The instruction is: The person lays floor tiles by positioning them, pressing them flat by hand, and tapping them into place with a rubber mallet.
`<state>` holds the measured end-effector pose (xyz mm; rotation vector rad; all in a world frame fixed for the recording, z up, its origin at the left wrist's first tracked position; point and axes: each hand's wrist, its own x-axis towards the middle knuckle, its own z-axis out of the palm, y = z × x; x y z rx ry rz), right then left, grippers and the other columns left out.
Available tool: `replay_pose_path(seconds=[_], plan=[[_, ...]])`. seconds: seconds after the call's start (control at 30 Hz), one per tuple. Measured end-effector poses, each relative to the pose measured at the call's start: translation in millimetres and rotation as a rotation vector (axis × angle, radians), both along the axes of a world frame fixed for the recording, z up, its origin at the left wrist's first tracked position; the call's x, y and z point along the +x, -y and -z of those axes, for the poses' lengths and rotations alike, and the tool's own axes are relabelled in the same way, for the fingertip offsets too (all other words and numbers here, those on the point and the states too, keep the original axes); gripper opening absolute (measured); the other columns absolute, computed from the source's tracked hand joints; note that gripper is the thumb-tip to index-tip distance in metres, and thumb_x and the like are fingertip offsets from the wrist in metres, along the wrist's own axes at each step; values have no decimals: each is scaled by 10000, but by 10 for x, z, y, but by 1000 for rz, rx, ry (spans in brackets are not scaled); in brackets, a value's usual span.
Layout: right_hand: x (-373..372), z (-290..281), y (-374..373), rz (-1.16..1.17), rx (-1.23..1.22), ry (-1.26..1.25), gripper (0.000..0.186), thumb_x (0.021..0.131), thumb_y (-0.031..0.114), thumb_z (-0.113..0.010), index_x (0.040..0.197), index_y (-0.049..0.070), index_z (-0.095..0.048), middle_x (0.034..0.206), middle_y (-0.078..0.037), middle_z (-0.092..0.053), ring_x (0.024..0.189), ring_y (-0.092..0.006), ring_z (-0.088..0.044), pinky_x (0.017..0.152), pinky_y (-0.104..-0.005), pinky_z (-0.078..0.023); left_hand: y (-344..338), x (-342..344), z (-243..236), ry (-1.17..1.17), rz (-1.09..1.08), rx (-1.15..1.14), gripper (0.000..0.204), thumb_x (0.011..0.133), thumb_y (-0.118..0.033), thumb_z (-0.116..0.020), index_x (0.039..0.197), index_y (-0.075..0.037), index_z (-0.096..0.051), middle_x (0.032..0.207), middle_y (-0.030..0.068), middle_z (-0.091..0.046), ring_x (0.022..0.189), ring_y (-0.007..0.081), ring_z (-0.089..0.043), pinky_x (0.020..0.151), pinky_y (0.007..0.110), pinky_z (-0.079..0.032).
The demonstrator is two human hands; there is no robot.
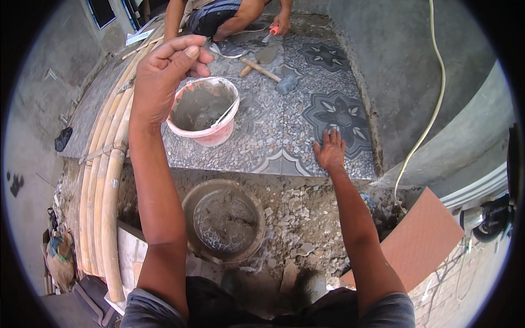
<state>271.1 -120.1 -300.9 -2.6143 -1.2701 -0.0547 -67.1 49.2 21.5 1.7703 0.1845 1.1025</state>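
My left hand [169, 74] is raised above the far-left side of a pinkish-white bucket [217, 134] of wet grey mortar. Its thumb and fingers are curled together; whatever they may hold is hidden. With fingers stretched out, my right hand [331, 151] lies flat near the front edge of a pebble-patterned floor tile [358, 141] with a dark flower motif. A mallet [286, 85] with a dark grey head and wooden handle rests on the tiles beyond the bucket. In front of the tiled edge stands a round basin [190, 210] with more wet mortar.
A crouching co-worker's hand [282, 22] holds an orange-handled trowel [273, 32] at the far side. Bamboo poles [112, 191] line the left. Broken rubble [298, 224] covers the near ground. A terracotta-coloured board [424, 240], a hanging cable [437, 98] and a grey wall [394, 71] are right.
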Motion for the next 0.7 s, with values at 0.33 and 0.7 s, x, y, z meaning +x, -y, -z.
replay_pose_path(seconds=[0.33,0.7], plan=[[-58,21,64,-14,11,2,722,978,513,-445,1512,33,-365,1588,-222,-288,1490,-388,-201,1197,-532,-164,80,-5,5,9,-8,21,237,960,-116,-648,1153,17,-685,922,102,-717,757,141,-679,718,269,-569],[-45,34,-21,-1,22,2,717,971,501,-468,1498,23,-379,1588,-215,-290,1485,-397,-205,1191,-548,-172,46,16,27,-32,-5,12,286,976,-123,-622,1213,35,-643,960,101,-692,794,139,-638,765,279,-520]])
